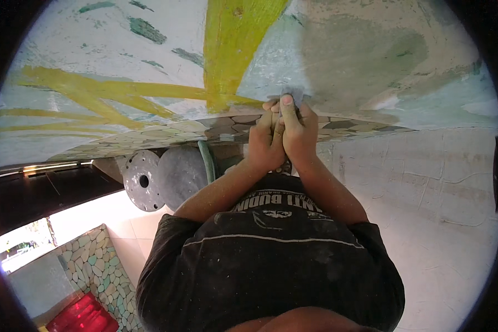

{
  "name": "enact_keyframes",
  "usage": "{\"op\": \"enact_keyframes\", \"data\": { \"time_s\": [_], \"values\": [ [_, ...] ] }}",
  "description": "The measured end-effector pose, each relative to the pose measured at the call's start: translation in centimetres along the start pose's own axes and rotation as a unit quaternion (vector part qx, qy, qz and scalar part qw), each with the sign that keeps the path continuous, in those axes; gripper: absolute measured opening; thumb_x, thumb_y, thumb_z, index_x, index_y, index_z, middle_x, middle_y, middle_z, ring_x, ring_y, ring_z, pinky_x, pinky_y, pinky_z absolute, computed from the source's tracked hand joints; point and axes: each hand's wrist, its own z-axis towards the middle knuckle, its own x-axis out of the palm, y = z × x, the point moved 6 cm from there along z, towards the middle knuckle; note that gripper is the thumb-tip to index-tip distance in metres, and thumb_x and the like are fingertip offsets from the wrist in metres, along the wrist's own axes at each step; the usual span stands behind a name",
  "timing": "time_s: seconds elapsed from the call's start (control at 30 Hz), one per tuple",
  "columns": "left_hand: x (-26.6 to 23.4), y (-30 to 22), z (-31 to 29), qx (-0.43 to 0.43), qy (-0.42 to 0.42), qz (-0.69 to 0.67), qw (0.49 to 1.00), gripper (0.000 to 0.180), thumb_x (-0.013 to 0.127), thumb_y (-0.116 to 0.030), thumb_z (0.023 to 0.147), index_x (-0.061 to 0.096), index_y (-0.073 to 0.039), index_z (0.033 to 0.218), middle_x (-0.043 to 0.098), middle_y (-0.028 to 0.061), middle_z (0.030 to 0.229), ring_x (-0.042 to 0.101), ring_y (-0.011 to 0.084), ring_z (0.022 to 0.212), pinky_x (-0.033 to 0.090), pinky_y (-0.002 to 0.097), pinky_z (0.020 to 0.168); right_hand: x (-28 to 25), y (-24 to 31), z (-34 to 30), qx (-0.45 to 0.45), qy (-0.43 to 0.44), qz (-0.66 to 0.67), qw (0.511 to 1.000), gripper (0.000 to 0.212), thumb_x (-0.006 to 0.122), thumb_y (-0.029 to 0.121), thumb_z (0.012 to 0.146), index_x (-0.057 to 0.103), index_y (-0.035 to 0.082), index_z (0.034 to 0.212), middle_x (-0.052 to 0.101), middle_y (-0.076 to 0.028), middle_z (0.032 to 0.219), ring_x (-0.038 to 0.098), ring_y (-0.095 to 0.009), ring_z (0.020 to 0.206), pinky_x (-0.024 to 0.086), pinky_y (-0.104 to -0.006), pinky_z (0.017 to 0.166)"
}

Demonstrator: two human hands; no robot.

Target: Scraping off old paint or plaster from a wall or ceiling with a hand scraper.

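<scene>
My two hands are close together in front of a painted wall [177,44] with white ground, yellow-green strokes and a grey-green patch. My right hand [301,133] is closed on a small flat grey piece [296,92], its thumb pressed along the face. The piece touches the wall, or nearly so; its lower part is hidden by the fingers, so its kind does not show. My left hand [265,145] is closed right beside the right one, fingers curled near the bottom of the piece. Whatever it grips is hidden.
A band of flat stones [232,127] edges the wall's bottom. To the left stand a round grey disc with holes [134,180], a dark grey round object [182,171] and a green hose-like strip [207,157]. A red object [83,316] lies lower left, near a pebbled surface [97,260].
</scene>
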Motion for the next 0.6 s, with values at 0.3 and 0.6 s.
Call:
{"op": "enact_keyframes", "data": {
  "time_s": [0.3,0.6],
  "values": [
    [0.3,-0.5,0.6,0.077,-0.018,0.016,0.997,0.024,0.042,-0.02,0.1,0.054,-0.002,0.11,0.063,0.0225,0.088,0.064,0.0394,0.077,0.05,0.0412,0.066,-0.1,0.3,0.1,-0.034,-0.002,-0.031,0.999,0.036,0.05,0.028,0.099,0.062,-0.001,0.083,0.069,-0.009,0.084,0.056,-0.01,0.07,0.046,-0.0257,0.067],
    [0.5,-0.1,0.0,0.008,0.013,-0.01,1.0,0.025,0.037,-0.021,0.104,0.052,-0.001,0.103,0.056,0.0057,0.09,0.053,0.0148,0.08,0.044,0.0286,0.074,-0.1,0.4,-0.1,-0.037,-0.003,-0.044,0.998,0.036,0.051,0.028,0.099,0.061,-0.001,0.079,0.069,-0.006,0.081,0.054,-0.008,0.066,0.045,-0.0242,0.064]
  ]
}}
